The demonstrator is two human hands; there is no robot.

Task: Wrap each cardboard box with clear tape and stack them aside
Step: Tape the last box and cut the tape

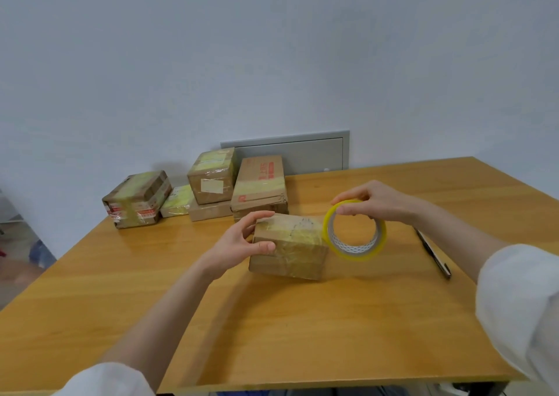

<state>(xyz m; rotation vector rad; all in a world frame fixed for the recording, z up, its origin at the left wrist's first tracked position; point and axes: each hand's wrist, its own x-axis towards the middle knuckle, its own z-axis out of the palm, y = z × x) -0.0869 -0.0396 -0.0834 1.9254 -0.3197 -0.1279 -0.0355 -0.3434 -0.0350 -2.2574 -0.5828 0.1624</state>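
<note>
A small cardboard box [290, 256] banded with yellowish clear tape sits at the middle of the wooden table [272, 329]. My left hand [242, 241] grips its left end, thumb on the front face and fingers over the top. My right hand [375, 202] holds a roll of clear tape [354, 232] by its upper rim, upright and right against the box's right end. Several taped boxes [211, 180] are grouped at the table's far left, some stacked on others.
A dark pen [434, 253] lies on the table to the right of the roll. A grey panel [302, 153] leans on the wall behind the boxes. The table's left edge drops to the floor [18, 259].
</note>
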